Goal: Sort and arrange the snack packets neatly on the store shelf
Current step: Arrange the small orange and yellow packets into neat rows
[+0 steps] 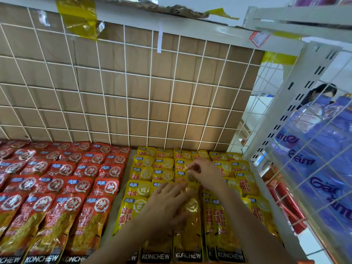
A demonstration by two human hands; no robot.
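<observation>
left hand (166,201) fingers flat on yellow packets (137,208), right hand (206,173) fingers pinching one's top edge, shelf gap (111,227) leftward

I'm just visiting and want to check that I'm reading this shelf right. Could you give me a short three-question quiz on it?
1. True or false: the red packets lie to the right of the yellow packets.
2. Over which packets are the left hand and the right hand? A) red B) yellow C) one hand over each colour
3. Fill in: behind the packets stands a white wire ___ backed with brown cardboard.

Key: 1 false; 2 B; 3 grid.
</observation>
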